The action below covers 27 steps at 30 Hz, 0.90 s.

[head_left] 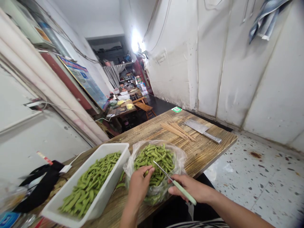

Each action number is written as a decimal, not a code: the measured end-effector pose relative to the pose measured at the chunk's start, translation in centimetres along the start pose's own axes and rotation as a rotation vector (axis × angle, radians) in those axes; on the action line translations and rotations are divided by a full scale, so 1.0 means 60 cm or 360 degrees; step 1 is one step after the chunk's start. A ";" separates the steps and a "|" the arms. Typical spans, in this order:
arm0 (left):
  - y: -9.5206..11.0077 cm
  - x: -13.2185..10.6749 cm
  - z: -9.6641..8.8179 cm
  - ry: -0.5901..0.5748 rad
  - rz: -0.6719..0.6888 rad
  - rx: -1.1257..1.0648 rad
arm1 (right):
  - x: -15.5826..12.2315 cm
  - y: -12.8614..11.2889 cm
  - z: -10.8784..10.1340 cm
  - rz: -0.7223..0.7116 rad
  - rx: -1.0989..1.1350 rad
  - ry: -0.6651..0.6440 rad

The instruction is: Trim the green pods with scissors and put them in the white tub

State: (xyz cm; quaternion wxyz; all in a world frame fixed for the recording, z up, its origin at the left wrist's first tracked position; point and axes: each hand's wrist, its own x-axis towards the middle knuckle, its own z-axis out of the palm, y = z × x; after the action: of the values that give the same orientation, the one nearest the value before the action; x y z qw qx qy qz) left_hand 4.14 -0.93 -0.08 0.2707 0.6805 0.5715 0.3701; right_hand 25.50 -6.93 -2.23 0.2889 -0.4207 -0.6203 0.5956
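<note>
A clear plastic bag [180, 155] full of green edamame pods [154, 157] lies on the wooden table [209, 148] in front of me. My left hand [138, 186] reaches into the bag, fingers pinched around a pod. My right hand [193, 188] is closed around the pale green handle of a small knife [173, 181], whose thin blade points up and left over the pods. Left of the bag stands a white rectangular tub [104, 193] holding several more pods.
A bundle of bamboo skewers [178, 130] and a steel cleaver [201, 130] lie at the table's far end. Black cloth and a white charger [65, 168] sit at the left. Beyond are cluttered tables [123, 106], a wooden bench and white walls; speckled floor lies to the right.
</note>
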 end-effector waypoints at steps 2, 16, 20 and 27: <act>0.005 -0.001 -0.001 -0.0072 0.0056 0.0008 | 0.001 -0.004 -0.001 -0.0051 -0.0093 0.0030; 0.024 0.001 -0.014 -0.0468 0.0070 0.0075 | 0.003 -0.010 -0.011 -0.0063 -0.0525 0.0182; 0.022 0.002 -0.017 -0.0547 0.0096 0.0091 | 0.007 -0.008 -0.006 -0.0010 -0.0533 0.0237; 0.021 0.005 -0.011 -0.0392 0.0085 -0.0111 | 0.017 0.013 -0.003 -0.0095 -0.0192 0.0239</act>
State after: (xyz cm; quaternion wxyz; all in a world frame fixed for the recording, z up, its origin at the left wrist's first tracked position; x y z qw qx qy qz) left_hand 4.33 -0.91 1.35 0.3524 0.7260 0.5023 0.3106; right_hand 25.33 -6.01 -3.13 0.3263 -0.4621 -0.6438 0.5152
